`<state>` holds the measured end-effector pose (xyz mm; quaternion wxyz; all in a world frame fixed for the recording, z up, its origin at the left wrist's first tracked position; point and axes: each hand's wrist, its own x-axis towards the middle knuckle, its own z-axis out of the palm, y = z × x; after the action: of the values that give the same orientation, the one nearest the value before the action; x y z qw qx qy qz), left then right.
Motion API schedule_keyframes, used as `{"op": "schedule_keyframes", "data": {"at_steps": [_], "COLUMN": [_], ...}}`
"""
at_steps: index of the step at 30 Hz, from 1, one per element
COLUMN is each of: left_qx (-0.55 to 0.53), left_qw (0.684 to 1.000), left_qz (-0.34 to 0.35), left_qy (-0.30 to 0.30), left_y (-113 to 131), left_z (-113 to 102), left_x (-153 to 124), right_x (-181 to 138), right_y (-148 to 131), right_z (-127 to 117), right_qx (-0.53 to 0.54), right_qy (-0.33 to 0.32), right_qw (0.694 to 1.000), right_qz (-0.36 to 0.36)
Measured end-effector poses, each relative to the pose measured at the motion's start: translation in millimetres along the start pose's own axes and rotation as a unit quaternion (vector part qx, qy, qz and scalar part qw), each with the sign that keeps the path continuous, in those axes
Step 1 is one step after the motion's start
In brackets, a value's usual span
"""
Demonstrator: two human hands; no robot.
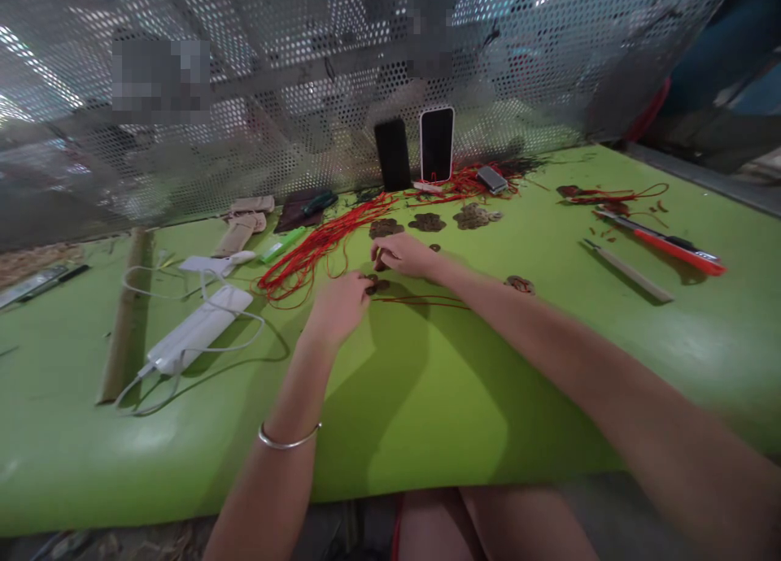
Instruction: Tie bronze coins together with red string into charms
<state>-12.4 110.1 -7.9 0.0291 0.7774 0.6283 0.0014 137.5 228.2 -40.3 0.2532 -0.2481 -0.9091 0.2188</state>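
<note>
My left hand [342, 305] is closed in a pinch on the edge of a few dark bronze coins [381, 285] just above the green table. Beyond it, my right hand [403, 256] curls its fingers downward. Something small and dark shows under those fingertips, too blurred to name. A red cord [427, 299] runs rightward from beside the coins in my left hand. Behind my right hand lie three heaps of similar coins, a left heap [386, 228], a middle heap [427, 222] and a right heap [473, 216]. A coin cluster with red cord [520, 284] sits beyond my right forearm.
A hank of red cords [323, 248] lies left of the heaps. Two phones, one black [394, 154] and one white-framed [438, 145], lean on a perforated metal screen. A white power strip [201, 327] and wooden stick [127, 317] are left; a red-handled cutter [677, 250] is right.
</note>
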Motion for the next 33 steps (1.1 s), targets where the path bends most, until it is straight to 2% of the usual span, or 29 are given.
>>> {"op": "schedule_keyframes", "data": {"at_steps": [10,16,23,27,33], "left_qx": [0.015,-0.008,-0.015,-0.041,-0.047], "left_qw": [1.0,0.998,0.998,0.998,0.997], "left_qz": [-0.013,-0.04,-0.039,-0.02,-0.031], "left_qy": [0.003,0.038,0.044,0.047,0.049], "left_y": [3,-2,-6,-7,-12], "left_z": [-4,-3,0,1,0], "left_x": [0,2,6,9,8], "right_x": [-6,-7,-10,-10,-11], "right_y": [-14,-15,-15,-15,-14], "right_z": [-4,-12,-8,-6,-10], "right_qx": [-0.05,-0.094,-0.131,-0.122,-0.072], "right_qy": [0.001,0.023,-0.017,-0.012,-0.008], "right_qw": [0.998,0.995,0.989,0.991,0.995], "right_qz": [-0.026,-0.018,-0.065,-0.06,-0.073]}}
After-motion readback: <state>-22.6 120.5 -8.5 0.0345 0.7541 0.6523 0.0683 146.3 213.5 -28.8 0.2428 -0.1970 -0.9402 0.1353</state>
